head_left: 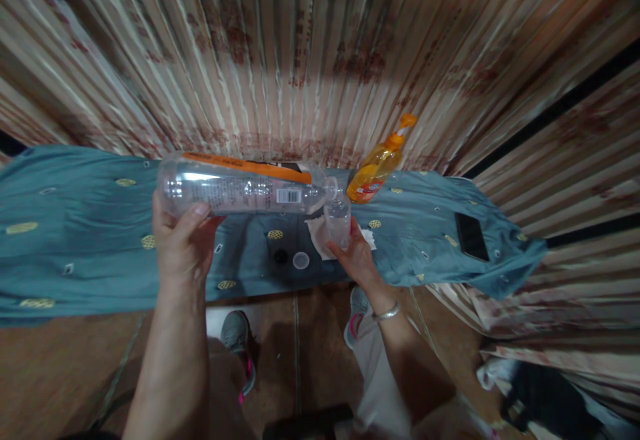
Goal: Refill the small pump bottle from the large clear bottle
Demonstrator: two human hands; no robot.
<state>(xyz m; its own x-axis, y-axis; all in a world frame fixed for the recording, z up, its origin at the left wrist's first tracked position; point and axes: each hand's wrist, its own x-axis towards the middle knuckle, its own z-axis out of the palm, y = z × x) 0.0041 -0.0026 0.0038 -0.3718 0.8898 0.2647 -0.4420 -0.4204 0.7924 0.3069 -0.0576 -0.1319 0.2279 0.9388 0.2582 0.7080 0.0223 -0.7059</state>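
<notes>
Behind the table point(95, 227) hangs a curtain point(310, 40). The mouth of the bottle point(240, 189) is at the rim of the cup point(339, 223), over a tissue point(317, 235); cap point(281, 256) and lid point(301, 261) lie front-left, pump bottle point(375, 172) behind-right, smartphone point(471, 236) far right.

Glossy clear plastic bottle point(240, 187), rumpled cloth point(100, 227), shiny metal bracelet point(387, 312), glossy dark phone point(471, 236)

Teal cloth point(110, 240) with pump bottle point(374, 173), tissue point(318, 235), cap point(281, 256), lid point(301, 261), phone point(471, 237)
</notes>
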